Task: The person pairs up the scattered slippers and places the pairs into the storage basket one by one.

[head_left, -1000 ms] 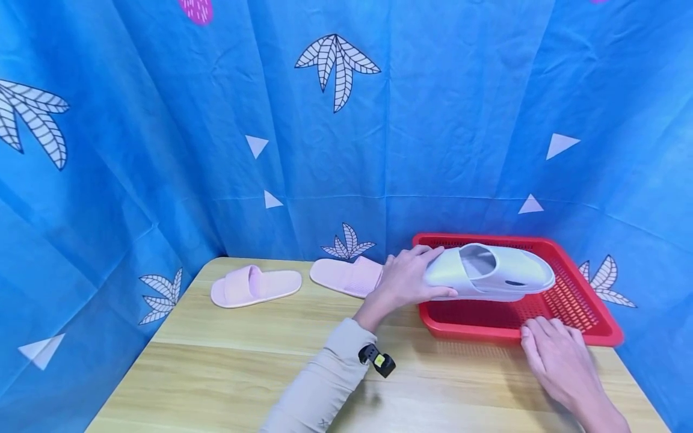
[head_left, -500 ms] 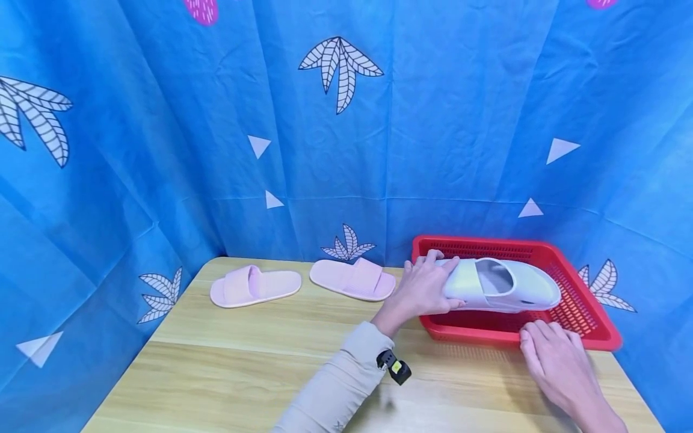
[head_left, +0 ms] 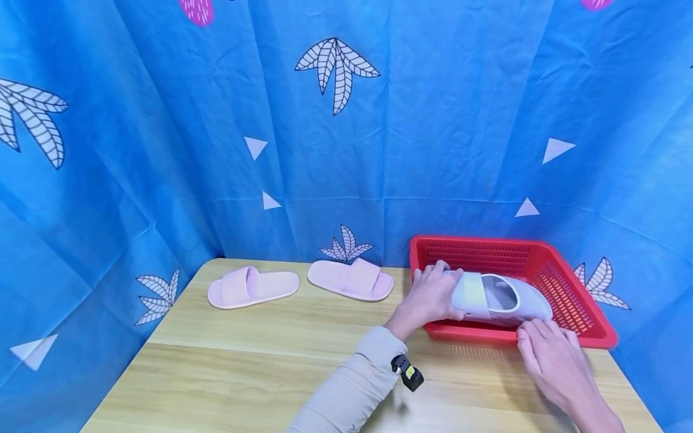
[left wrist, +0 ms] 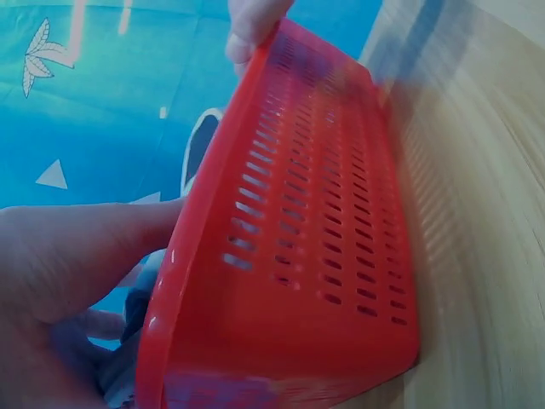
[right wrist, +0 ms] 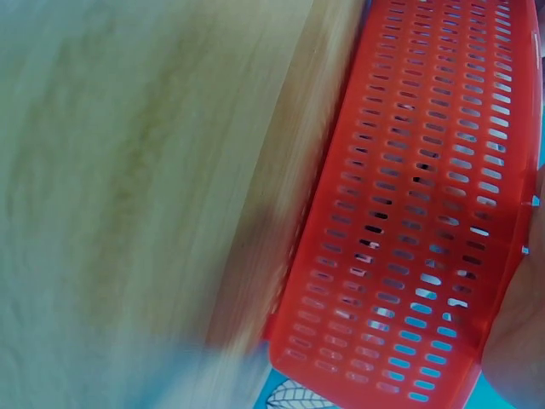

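Note:
A pale grey clog with a heel strap lies lengthwise inside the red plastic basket, below the level of its rim. My left hand grips the strap end, thumb on the near side and fingers on the far side. In the left wrist view, that thumb crosses the basket rim, and the clog is mostly hidden behind the wall. My right hand holds the basket's near rim toward the right, its fingers bent over the edge. The right wrist view shows the slotted basket wall beside that hand.
Two pink slide slippers lie along the table's back: one slipper at the far left, the other slipper just left of the basket. A blue patterned curtain hangs behind the wooden table and on both sides.
My left hand has moved right and down with the clog, from above the rim into the basket. My right hand has stayed on the near rim. The slippers have not moved.

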A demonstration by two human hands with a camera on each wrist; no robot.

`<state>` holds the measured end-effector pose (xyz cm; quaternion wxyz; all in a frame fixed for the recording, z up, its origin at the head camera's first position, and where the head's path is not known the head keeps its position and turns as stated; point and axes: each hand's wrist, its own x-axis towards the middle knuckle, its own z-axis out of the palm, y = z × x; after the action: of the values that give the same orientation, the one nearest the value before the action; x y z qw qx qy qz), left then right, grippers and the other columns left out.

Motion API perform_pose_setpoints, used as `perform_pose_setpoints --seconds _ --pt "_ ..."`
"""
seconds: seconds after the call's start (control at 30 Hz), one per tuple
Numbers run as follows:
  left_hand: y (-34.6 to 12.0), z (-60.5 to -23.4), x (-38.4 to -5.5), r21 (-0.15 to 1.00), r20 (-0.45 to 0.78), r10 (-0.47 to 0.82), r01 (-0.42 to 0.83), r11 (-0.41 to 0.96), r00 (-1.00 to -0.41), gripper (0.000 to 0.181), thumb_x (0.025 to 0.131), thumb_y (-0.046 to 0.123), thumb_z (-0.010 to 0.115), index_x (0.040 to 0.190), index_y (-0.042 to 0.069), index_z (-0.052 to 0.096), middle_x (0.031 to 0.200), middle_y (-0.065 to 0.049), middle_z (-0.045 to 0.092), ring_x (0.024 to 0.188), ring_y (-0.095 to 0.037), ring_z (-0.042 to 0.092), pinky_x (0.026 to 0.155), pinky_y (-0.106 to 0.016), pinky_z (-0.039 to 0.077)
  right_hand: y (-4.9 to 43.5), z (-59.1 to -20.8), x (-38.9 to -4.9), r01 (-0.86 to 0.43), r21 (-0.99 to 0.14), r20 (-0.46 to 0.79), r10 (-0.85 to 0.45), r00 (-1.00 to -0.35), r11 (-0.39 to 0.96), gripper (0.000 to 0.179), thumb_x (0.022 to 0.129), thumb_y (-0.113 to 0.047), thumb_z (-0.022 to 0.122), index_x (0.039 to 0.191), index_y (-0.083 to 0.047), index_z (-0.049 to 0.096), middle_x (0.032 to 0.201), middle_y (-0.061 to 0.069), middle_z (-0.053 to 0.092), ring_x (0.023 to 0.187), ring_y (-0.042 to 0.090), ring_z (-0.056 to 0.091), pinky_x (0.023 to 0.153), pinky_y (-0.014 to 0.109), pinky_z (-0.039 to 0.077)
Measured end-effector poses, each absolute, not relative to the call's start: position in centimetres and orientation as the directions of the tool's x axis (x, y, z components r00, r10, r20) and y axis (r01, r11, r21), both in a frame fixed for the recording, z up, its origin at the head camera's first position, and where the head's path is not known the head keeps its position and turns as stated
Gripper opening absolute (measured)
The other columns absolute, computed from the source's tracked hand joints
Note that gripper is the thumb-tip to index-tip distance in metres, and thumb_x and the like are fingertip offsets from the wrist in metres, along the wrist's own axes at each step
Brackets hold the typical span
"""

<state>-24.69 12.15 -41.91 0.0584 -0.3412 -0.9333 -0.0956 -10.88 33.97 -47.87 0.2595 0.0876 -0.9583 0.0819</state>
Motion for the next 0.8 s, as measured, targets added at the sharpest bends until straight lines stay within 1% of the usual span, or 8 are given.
perform_pose_setpoints --seconds 0.07,0.13,0.17,0.3,0.4,0.57,0.67,0.8 --pt "12.3 -42.1 -24.7 0.146 0.17 0.632 0.654 0.742 -0.756 0.092 0.071 0.061 0.088 0.15 0.029 0.054 0.123 0.002 0.053 0.107 -0.011 0.048 0.076 -0.028 0.039 34.0 -47.8 -10.8 -0.211 -0.113 0.514 -0.125 -0.849 0.971 0.011 0.099 -0.015 0.057 0.096 -0.008 0.065 0.094 0.011 0.066 0.096 0.035 0.055 0.08 0.052 0.035" --pt "12.4 -42.2 -24.8 0.162 0.163 0.637 0.657 0.736 -0.754 0.092 0.07 0.061 0.089 0.149 0.03 0.055 0.119 0.002 0.052 0.103 -0.01 0.047 0.074 -0.026 0.037 33.9 -47.8 -10.8 -0.212 -0.113 0.512 -0.126 -0.849 0.971 0.012 0.099 -0.016 0.057 0.097 -0.007 0.065 0.096 0.012 0.067 0.097 0.036 0.054 0.08 0.053 0.035" --pt "12.5 -42.3 -24.8 0.168 0.158 0.641 0.66 0.732 -0.751 0.091 0.07 0.06 0.089 0.149 0.029 0.055 0.118 0.002 0.051 0.102 -0.009 0.047 0.074 -0.026 0.038 33.9 -47.8 -10.8 -0.213 -0.114 0.511 -0.126 -0.85 0.971 0.012 0.099 -0.016 0.057 0.096 -0.007 0.065 0.095 0.012 0.067 0.097 0.036 0.054 0.081 0.053 0.035" --pt "12.5 -42.7 -24.8 0.209 0.125 0.675 0.684 0.699 -0.727 0.085 0.076 0.058 0.086 0.148 0.026 0.057 0.123 0.003 0.055 0.108 -0.007 0.05 0.083 -0.026 0.042 33.9 -47.9 -10.6 -0.208 -0.111 0.506 -0.125 -0.853 0.972 0.011 0.099 -0.016 0.057 0.096 -0.008 0.065 0.095 0.011 0.066 0.098 0.035 0.054 0.082 0.053 0.035" --pt "12.5 -43.0 -24.9 0.237 0.102 0.699 0.699 0.674 -0.708 0.082 0.079 0.059 0.083 0.148 0.024 0.057 0.125 0.003 0.057 0.109 -0.005 0.05 0.088 -0.024 0.045 33.9 -47.9 -10.5 -0.203 -0.103 0.506 -0.125 -0.854 0.974 0.01 0.098 -0.016 0.058 0.096 -0.008 0.065 0.095 0.011 0.066 0.098 0.035 0.053 0.083 0.053 0.035" --pt "12.7 -43.1 -24.9 0.204 0.075 0.712 0.71 0.674 -0.698 0.077 0.081 0.063 0.079 0.146 0.024 0.059 0.124 0.005 0.061 0.107 -0.004 0.053 0.088 -0.022 0.047 34.1 -48.0 -10.5 -0.219 -0.09 0.518 -0.142 -0.843 0.972 0.008 0.097 -0.014 0.058 0.095 -0.008 0.064 0.095 0.012 0.066 0.098 0.035 0.054 0.085 0.053 0.036" --pt "13.1 -43.3 -24.8 0.163 0.056 0.708 0.706 0.689 -0.704 0.074 0.081 0.064 0.077 0.143 0.027 0.061 0.119 0.009 0.064 0.1 -0.003 0.054 0.081 -0.022 0.047 34.1 -48.0 -10.6 -0.226 -0.088 0.524 -0.148 -0.839 0.97 0.008 0.097 -0.013 0.058 0.095 -0.008 0.064 0.095 0.011 0.066 0.097 0.035 0.054 0.085 0.053 0.035" --pt "13.3 -43.7 -24.8 0.176 0.038 0.701 0.695 0.697 -0.712 0.064 0.081 0.059 0.08 0.137 0.031 0.066 0.106 0.013 0.066 0.086 -0.002 0.053 0.066 -0.021 0.043 34.0 -48.1 -10.7 -0.221 -0.095 0.511 -0.143 -0.847 0.971 0.011 0.098 -0.015 0.058 0.098 -0.007 0.065 0.096 0.011 0.066 0.097 0.034 0.054 0.086 0.053 0.035"
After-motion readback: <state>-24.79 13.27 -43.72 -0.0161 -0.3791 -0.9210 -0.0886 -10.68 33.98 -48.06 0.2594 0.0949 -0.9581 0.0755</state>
